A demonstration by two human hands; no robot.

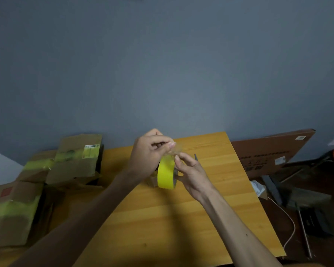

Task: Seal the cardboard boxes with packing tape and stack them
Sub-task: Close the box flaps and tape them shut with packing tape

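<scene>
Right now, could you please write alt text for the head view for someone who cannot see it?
A person's left hand and right hand pinch the loose end of a yellow tape roll over a wooden table. Cardboard boxes with yellow tape strips lie at its left.

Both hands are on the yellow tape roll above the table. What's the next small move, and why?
Probably draw the left hand away to peel out a longer strip: it pinches the tape end just above the tape roll, which the right hand holds.
</scene>
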